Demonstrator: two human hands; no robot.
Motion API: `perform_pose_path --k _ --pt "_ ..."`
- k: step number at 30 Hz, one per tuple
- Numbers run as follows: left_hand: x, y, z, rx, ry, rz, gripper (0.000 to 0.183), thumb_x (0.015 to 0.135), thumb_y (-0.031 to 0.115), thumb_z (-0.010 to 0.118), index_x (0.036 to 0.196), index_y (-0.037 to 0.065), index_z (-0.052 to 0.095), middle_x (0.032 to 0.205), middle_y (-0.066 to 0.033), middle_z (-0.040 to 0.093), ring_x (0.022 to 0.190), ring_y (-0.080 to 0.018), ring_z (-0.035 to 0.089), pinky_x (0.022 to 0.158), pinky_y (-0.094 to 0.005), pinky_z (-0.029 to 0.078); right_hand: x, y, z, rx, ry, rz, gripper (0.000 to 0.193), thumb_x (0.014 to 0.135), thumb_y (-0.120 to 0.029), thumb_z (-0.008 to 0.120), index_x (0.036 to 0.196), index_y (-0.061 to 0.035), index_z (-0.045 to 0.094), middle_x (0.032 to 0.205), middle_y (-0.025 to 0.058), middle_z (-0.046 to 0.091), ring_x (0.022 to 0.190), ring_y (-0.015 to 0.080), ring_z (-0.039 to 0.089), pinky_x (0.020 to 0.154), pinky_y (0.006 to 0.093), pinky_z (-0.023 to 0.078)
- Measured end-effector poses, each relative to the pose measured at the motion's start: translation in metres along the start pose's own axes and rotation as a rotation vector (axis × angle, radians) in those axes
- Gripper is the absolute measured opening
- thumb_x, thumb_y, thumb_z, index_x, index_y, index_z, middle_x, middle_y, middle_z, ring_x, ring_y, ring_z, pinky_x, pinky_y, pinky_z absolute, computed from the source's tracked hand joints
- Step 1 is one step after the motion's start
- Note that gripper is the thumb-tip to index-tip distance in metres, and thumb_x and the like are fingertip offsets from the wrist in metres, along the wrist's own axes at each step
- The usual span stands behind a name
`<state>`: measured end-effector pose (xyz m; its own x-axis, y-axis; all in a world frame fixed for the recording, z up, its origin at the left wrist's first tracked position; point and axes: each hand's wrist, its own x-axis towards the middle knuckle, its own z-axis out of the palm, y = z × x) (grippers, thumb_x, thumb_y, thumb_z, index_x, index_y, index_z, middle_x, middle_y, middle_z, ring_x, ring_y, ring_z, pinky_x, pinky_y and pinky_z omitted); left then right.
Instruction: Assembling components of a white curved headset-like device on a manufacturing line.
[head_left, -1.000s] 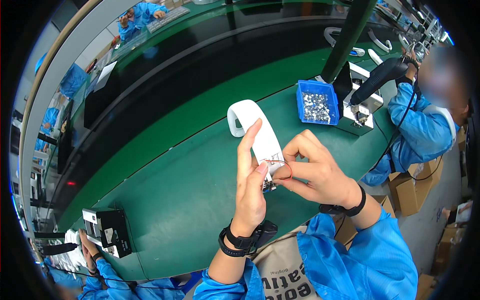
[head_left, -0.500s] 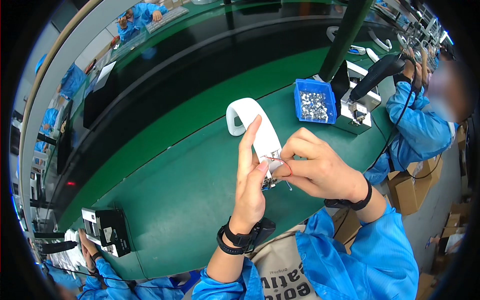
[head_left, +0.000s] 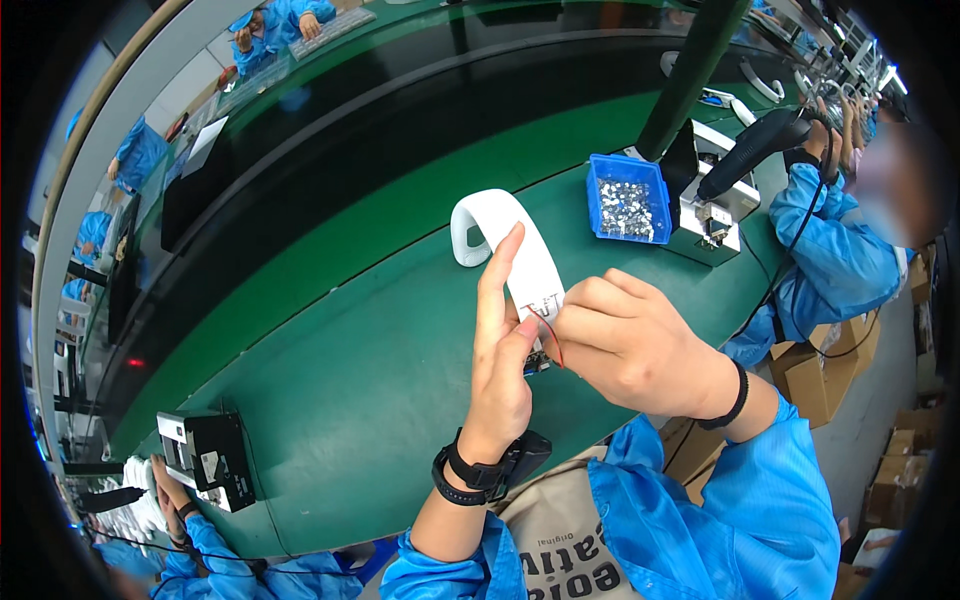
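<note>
Green bench, blue parts bin beyond my right hand, lettering across my shirt. Left hand's gripping a white band; can't tell right's grip.

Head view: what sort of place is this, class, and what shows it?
Probably an assembly workshop: a long green bench, a blue bin of small parts, and several blue-clad co-workers.

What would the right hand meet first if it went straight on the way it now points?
Probably the white band, close to the left of the right hand; exact depth is unclear.
</note>
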<state>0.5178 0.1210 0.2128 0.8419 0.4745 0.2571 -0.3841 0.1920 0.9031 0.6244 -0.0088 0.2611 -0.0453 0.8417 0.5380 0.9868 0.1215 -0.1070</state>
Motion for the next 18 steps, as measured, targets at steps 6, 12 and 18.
perform_pose_path --k 6,12,18 --pt "-0.011 0.002 -0.012 -0.067 -0.093 -0.113 0.095 0.082 0.003 0.04 0.172 0.013 0.011 0.138 -0.0152 0.056 0.11 -0.0193 0.062 0.095 -0.0363 0.053 -0.006 0.006 -0.004 0.188 -0.011 0.116 0.009 0.08 -0.006 0.077 0.083 -0.0038 0.069 0.091 0.0052 0.057 0.088 0.0241 0.057 0.074 0.0365 0.047" --pt "-0.021 -0.012 -0.018 -0.147 -0.189 -0.08 0.101 0.081 -0.006 0.04 0.172 0.014 0.002 0.147 -0.0176 0.051 0.117 -0.0223 0.062 0.099 -0.0379 0.052 -0.023 -0.003 0.014 0.527 0.069 0.404 0.027 0.084 0.004 0.072 0.109 -0.0035 0.066 0.112 0.0096 0.055 0.097 0.0236 0.055 0.077 0.0338 0.049" --pt "-0.021 -0.013 -0.006 -0.045 -0.031 -0.075 0.097 0.084 -0.008 0.041 0.171 0.01 0.003 0.16 -0.02 0.038 0.118 -0.0246 0.063 0.107 -0.041 0.05 -0.026 -0.004 0.039 1.182 0.246 0.728 0.043 0.09 0.002 0.068 0.13 -0.0029 0.052 0.118 0.0046 0.052 0.1 0.0121 0.051 0.08 0.029 0.048"
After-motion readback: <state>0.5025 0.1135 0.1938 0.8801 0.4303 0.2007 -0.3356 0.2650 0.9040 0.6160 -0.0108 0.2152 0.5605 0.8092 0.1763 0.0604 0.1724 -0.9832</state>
